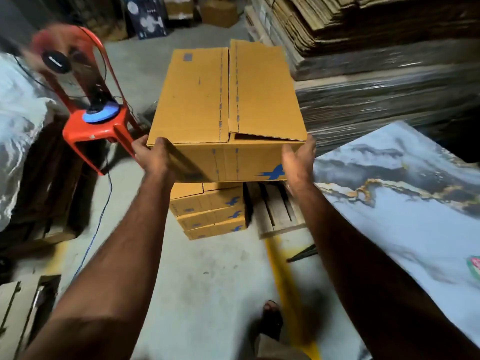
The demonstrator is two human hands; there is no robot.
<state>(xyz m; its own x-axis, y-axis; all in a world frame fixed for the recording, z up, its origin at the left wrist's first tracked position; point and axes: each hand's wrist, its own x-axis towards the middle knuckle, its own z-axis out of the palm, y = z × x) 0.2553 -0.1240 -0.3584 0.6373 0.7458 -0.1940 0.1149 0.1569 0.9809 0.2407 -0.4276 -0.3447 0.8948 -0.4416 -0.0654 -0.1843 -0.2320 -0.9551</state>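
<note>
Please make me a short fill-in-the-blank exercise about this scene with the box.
1. The left hand and the right hand hold a box made of ____.
2. The plastic chair beside it is ____ in colour.
3. The logo on the box's front is ____ in colour.
Missing words: cardboard; red; blue.
</note>
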